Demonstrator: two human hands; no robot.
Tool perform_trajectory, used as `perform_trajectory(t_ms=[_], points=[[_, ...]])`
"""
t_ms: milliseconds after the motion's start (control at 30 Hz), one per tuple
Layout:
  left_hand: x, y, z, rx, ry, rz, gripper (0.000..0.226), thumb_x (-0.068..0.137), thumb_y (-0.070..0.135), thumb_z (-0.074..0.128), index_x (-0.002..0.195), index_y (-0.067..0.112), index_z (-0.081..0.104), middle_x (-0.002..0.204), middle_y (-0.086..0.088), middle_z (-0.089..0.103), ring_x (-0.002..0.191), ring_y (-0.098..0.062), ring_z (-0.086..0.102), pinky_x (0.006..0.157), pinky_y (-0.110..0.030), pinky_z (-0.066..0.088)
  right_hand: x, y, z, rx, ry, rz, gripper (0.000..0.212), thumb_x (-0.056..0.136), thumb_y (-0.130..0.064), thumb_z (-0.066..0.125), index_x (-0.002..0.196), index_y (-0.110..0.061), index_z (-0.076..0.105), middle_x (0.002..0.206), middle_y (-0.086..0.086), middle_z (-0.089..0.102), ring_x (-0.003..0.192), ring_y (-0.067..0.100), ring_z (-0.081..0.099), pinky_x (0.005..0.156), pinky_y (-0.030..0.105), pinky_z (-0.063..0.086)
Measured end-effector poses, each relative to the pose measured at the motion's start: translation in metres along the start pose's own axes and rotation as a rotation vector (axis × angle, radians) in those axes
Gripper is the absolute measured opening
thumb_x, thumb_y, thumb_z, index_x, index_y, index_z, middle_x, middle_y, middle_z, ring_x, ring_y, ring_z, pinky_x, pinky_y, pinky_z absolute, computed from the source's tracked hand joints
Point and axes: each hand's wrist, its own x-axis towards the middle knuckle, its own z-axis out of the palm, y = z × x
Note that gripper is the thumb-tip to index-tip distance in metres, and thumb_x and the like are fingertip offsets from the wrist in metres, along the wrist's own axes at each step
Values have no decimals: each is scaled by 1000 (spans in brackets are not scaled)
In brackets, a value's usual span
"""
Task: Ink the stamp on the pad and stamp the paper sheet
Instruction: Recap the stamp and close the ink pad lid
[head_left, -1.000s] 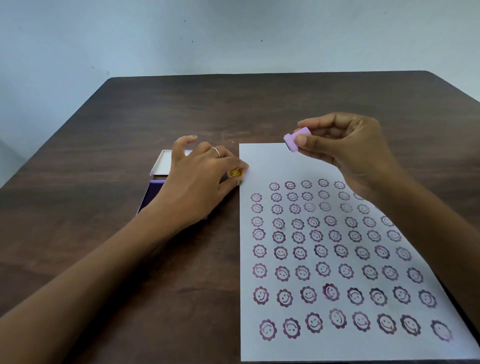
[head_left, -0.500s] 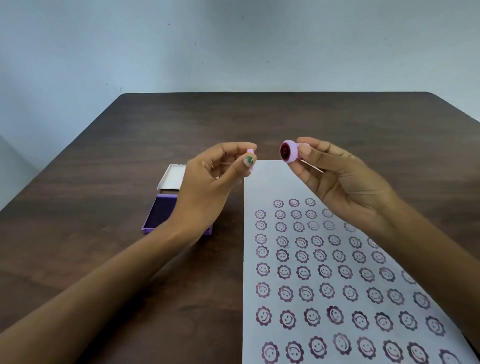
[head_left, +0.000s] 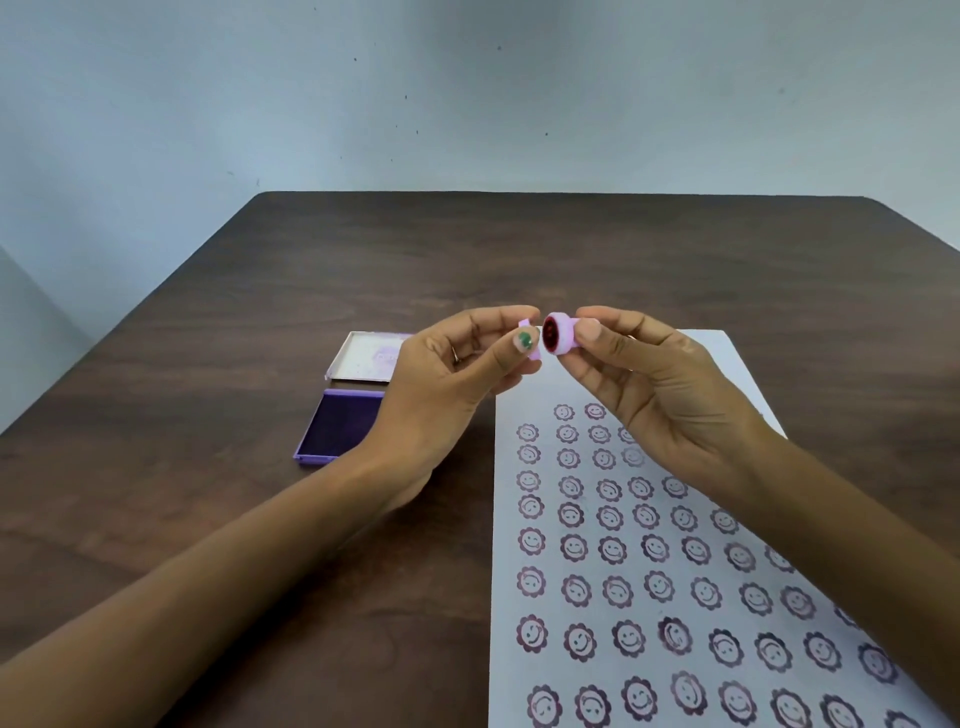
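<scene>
Pale blue-grey wall is seen behind a dark wooden table (head_left: 519, 249), above which two bare hands are raised close together. A small lilac stamp (head_left: 558, 335) is pinched between the thumb and fingers of the right hand (head_left: 644, 384), held in the air above the far left corner of the paper sheet (head_left: 613, 519), its round, reddish inked face turned toward the left hand (head_left: 447, 384). A small lilac piece (head_left: 530, 338), largely hidden by the fingertips and possibly a cap, is gripped between the thumb and fingers of the left hand, just beside the stamp's face; whether the two touch cannot be told. A green mark is seen on the left thumbnail, and a ring on one left finger. The white sheet is laid along the near right part of the table and is covered with rows of purple smiling flower prints, its far strip left blank. An open ink pad (head_left: 340, 423) with a dark purple surface is set on the table just left of the sheet, partly hidden behind the left hand, with its pale lid (head_left: 369, 356) lying at its far edge.
</scene>
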Motion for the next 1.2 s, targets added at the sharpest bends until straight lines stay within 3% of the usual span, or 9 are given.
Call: perform_trajectory(t_ms=[333, 633, 867, 1067, 1200], points=[[1, -3, 1, 47, -16, 100, 31, 71, 30, 69, 102, 23, 68, 96, 15, 74, 92, -7, 69, 74, -13, 51, 0, 5, 0, -145, -32, -80, 28, 63, -10, 69, 91, -8, 67, 99, 14, 72, 94, 28, 69, 82, 33, 56], [2, -6, 1, 73, -12, 152, 29, 70, 30, 71, 99, 25, 68, 88, 22, 73, 89, 0, 68, 71, -8, 49, -3, 5, 1, -266, -38, -143, 34, 60, -19, 72, 92, -10, 66, 100, 13, 72, 92, 27, 69, 84, 36, 56], [2, -10, -2, 106, 3, 187, 33, 70, 30, 71, 102, 22, 68, 93, 20, 73, 92, -3, 68, 73, -10, 49, -5, 8, 1, -376, -30, -210, 34, 61, -24, 74, 92, -12, 66, 100, 14, 71, 93, 28, 68, 86, 42, 55], [3, -13, 0, 204, 16, 230, 30, 72, 31, 70, 101, 27, 67, 88, 24, 72, 87, -2, 69, 70, -11, 50, -4, 8, -1, -598, 6, -372, 32, 65, -25, 74, 93, -12, 65, 95, 1, 73, 86, 15, 70, 74, 24, 57], [6, -10, -3, 353, -4, 272, 34, 75, 36, 66, 107, 24, 64, 106, 12, 69, 95, -3, 66, 79, -15, 51, 1, 5, -4, -649, -13, -411, 29, 66, -23, 75, 92, -15, 66, 95, 1, 73, 85, 16, 70, 75, 27, 58]])
